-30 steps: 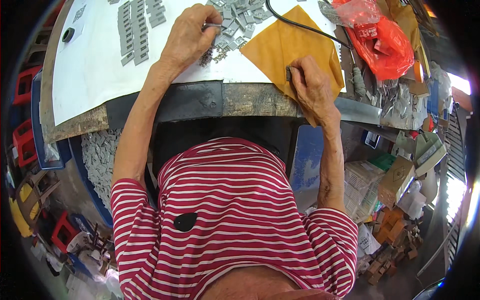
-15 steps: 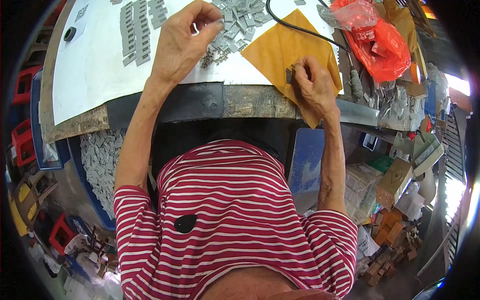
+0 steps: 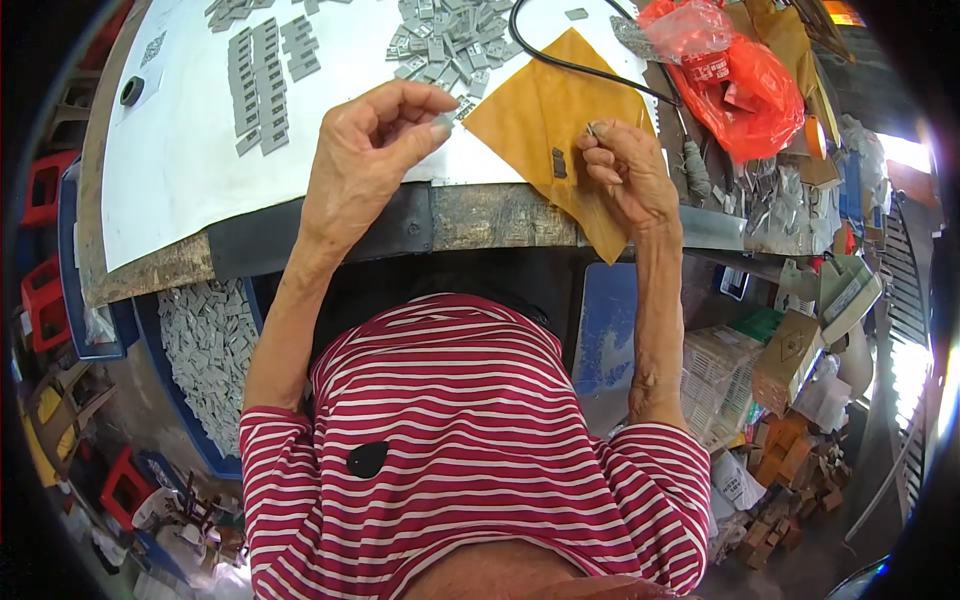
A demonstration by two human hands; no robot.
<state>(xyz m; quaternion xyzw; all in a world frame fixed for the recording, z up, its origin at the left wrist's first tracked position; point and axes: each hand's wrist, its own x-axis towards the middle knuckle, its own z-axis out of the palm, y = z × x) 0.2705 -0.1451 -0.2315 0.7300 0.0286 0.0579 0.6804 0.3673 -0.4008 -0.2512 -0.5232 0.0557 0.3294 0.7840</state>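
My left hand (image 3: 365,155) hovers over the white-covered tabletop. Its thumb and forefinger are curled toward each other in a pinch, and anything between their tips is too small to make out. Behind it lies a heap of small grey rectangular pieces (image 3: 450,40), with tiny dark metal bits (image 3: 463,108) at its near edge. My right hand (image 3: 630,165) is above an amber-brown sheet (image 3: 540,100), pinching a tiny metallic piece (image 3: 591,129) between thumb and forefinger. A small dark grey piece (image 3: 558,163) rests on the sheet, left of those fingers and apart from them.
Grey pieces stand in neat rows (image 3: 258,85) at the left. A black cable (image 3: 580,60) curves over the sheet. Red plastic bags (image 3: 745,95) and twine (image 3: 695,170) crowd the right. Below the table's left edge is a blue bin (image 3: 180,400) of grey pieces.
My right fingers have moved off the dark grey piece, which now lies uncovered on the sheet. My left hand has come lower and nearer the table's front edge. The whole view has shifted slightly.
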